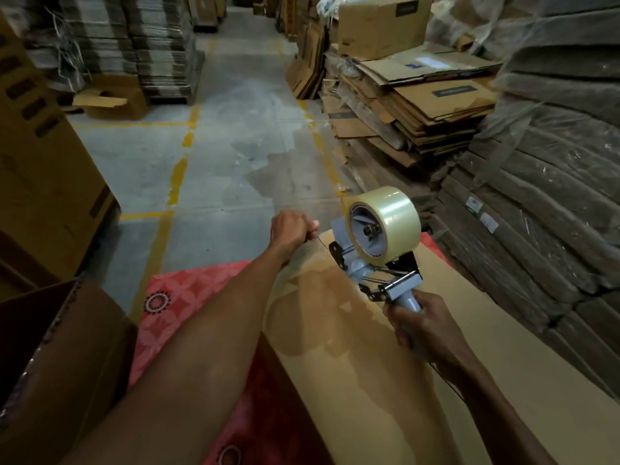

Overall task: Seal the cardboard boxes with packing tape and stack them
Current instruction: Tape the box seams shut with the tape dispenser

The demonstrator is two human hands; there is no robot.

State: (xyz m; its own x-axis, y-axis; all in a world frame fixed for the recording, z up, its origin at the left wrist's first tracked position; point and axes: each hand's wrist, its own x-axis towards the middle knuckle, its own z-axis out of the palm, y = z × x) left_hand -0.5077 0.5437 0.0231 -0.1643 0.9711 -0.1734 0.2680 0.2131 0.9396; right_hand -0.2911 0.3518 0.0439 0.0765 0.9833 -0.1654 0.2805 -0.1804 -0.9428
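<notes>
Right hand grips one tape dispenser; left hand clutches edge of one box.

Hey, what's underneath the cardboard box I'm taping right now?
A red patterned cloth shows under the cardboard box, along its left side and past its far right corner. How far the cloth runs beneath, and what it lies on, is covered.

floor: grey concrete aisle, worn yellow painted lines | left rear: tall stacks of bundled flat cardboard | right: loose pile of flattened cartons, plastic-wrapped cardboard bundles | light: dim, indoor
</notes>
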